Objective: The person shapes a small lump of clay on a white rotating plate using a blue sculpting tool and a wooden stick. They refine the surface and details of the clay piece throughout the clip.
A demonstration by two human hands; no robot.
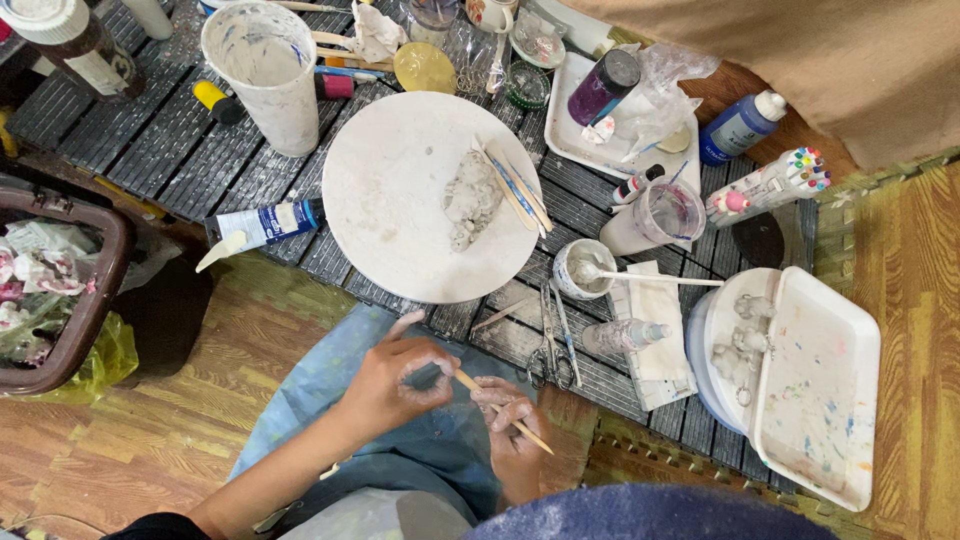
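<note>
Wooden stick (503,411) in right hand (515,435) – left hand (395,380) holds clay

Round white board (400,180) with clay lump (470,200), paint-stained cup (270,75), scissors (550,350), blue paint tube (265,222), marker pack (770,185).

A dark slatted table (180,140) (paint-flecked) stands on a wood-patterned floor (170,400).

Clay lump (471,197) on round board (400,220)
</note>
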